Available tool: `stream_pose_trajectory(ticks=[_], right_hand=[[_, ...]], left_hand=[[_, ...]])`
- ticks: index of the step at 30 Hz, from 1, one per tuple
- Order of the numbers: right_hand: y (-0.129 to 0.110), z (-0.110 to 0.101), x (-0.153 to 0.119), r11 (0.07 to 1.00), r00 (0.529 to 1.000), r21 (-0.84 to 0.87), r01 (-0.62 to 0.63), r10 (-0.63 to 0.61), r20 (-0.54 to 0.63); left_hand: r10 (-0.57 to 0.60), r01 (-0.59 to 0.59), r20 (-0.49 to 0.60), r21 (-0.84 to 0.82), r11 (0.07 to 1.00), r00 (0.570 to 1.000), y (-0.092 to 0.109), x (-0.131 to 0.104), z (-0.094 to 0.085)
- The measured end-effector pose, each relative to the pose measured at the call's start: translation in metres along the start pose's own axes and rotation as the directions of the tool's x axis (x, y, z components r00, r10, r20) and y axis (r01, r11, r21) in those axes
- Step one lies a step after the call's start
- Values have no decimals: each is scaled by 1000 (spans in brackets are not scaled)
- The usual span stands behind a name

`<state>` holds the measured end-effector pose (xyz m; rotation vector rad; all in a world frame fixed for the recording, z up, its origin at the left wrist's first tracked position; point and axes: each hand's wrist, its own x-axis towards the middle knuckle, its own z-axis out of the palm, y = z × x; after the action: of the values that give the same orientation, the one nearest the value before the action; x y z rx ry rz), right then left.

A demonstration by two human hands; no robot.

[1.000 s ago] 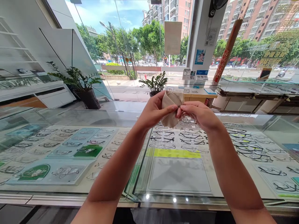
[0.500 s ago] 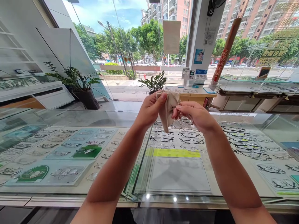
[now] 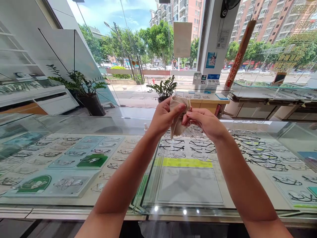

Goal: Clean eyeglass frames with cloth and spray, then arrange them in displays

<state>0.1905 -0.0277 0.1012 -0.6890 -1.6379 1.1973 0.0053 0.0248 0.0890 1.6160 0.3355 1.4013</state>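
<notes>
Your left hand [image 3: 162, 118] pinches a beige cloth [image 3: 178, 127], thumb in front, against thin-framed eyeglasses [image 3: 196, 127]; your right hand [image 3: 208, 121] pinches the frame just beside it, likely steadying it. Both are held above the glass table [image 3: 123, 127], apparently so fingers can reach around them.

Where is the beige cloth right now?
In the head view, the beige cloth is just right of centre, held in the left hand beside the right hand, above the glass counter.
</notes>
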Motion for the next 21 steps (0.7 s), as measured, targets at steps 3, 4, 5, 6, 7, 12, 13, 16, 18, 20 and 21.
stream_pose_trajectory(ticks=[3,4,5,6,7,12,13,16,18,20,21], right_hand=[[3,2,2,1000,1000,-6,1,-1,-7],[3,2,2,1000,1000,-9,-1,1,-7],[3,2,3,1000,1000,-13,-3,3,-12],[3,1,3,1000,1000,-19,-6,5,-21],[3,0,3,1000,999,-27,-7,6,-37],[2,-8,3,999,993,-45,22,-27,-115],[2,-9,3,998,991,-41,36,-41,-127],[4,-12,3,996,975,-39,82,-88,-204],[5,-13,4,990,952,-69,119,-134,-277],[6,-14,5,982,926,-112,155,-184,-330],[7,-15,6,977,915,-129,170,-205,-347]], left_hand=[[34,-31,-111,27,999,993,-9,1,5],[32,-28,-132,31,999,991,-10,2,6],[21,-18,-141,28,999,990,-11,2,6],[4,-2,-136,17,1000,991,-10,3,5],[-19,19,-118,-1,1000,993,-9,3,3],[-87,82,-36,-129,988,996,-5,6,-6],[-86,79,-42,-147,986,995,-5,7,-7],[-89,79,-53,-161,984,995,-5,7,-7],[-99,93,-36,-149,985,994,-5,6,-6],[-114,113,-1,-129,985,993,-4,5,-4],[-124,126,24,-116,985,992,-3,4,-4]])
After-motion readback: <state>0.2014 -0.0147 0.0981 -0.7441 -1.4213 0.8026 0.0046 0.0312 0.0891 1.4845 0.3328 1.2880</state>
